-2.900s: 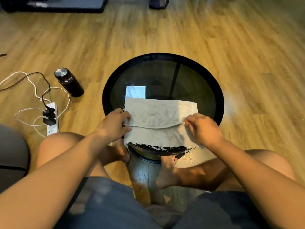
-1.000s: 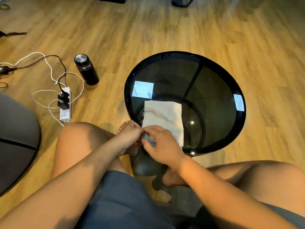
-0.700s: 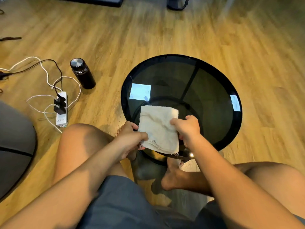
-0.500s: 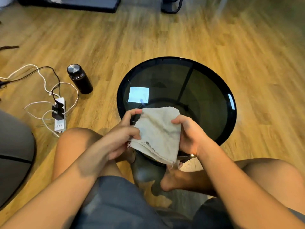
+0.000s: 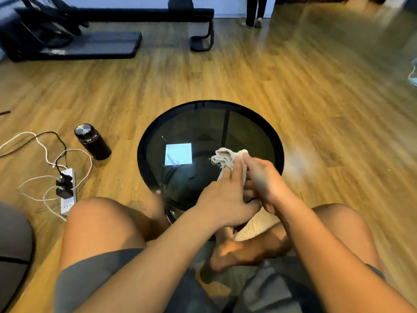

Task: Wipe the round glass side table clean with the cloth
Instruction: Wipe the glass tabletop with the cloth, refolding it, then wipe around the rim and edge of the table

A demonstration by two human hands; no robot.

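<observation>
The round glass side table (image 5: 228,123) with a black rim stands on the wooden floor just past my knees. A beige cloth (image 5: 226,158) is bunched up between both hands above the near right part of the glass. My left hand (image 5: 225,197) and my right hand (image 5: 262,179) press together around it, and only its frayed upper end sticks out. A bright square reflection (image 5: 178,154) shows on the glass to the left of the cloth.
A black bottle (image 5: 92,141) stands on the floor left of the table. A white power strip (image 5: 66,188) with plugs and cables lies further left. Black furniture (image 5: 74,41) runs along the far wall. A person's legs (image 5: 253,12) stand far back.
The cloth lay folded flat on the glass, then both hands lifted it and crumpled it into a wad. My view has tilted up, showing more of the room.
</observation>
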